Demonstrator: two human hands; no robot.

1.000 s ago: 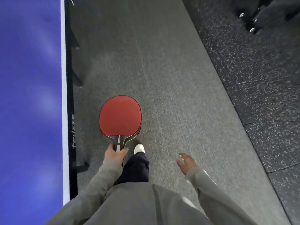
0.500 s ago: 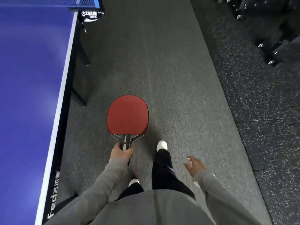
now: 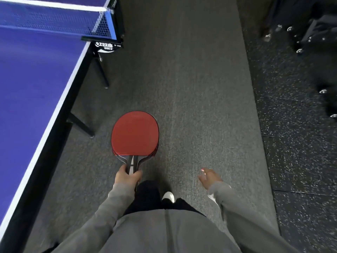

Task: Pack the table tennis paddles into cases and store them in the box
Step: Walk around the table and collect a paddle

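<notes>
1. Head view, looking down: a person in a grey top stands on a grey carpet strip (image 3: 191, 88) beside a blue table tennis table (image 3: 32, 88).
2. Left hand (image 3: 127, 177): fingers and thumb curled round the handle of the paddles (image 3: 135, 134), grasping them firmly. The handle is largely covered by the hand.
3. Paddles: red rubber face up, blade pointing away from the body, held out in front over the carpet, clear of the table edge. A second red edge shows just under the top blade at its lower right, so two appear stacked; this cannot be told for certain.
4. Right hand (image 3: 209, 178): held apart at the person's right side, fingers loosely bent, holding nothing. The hand is slightly blurred.
5. Net (image 3: 54, 21) crosses the table at upper left; its black clamp post (image 3: 107, 45) with white lettering sits at the table's edge.
6. Dark speckled flooring (image 3: 291, 143) borders the carpet on the right.
7. One white shoe (image 3: 168, 197) shows below the paddles, between the sleeves.
8. Dark objects (image 3: 317, 42) with small metal fittings lie at upper right; blurred, unidentified.
</notes>
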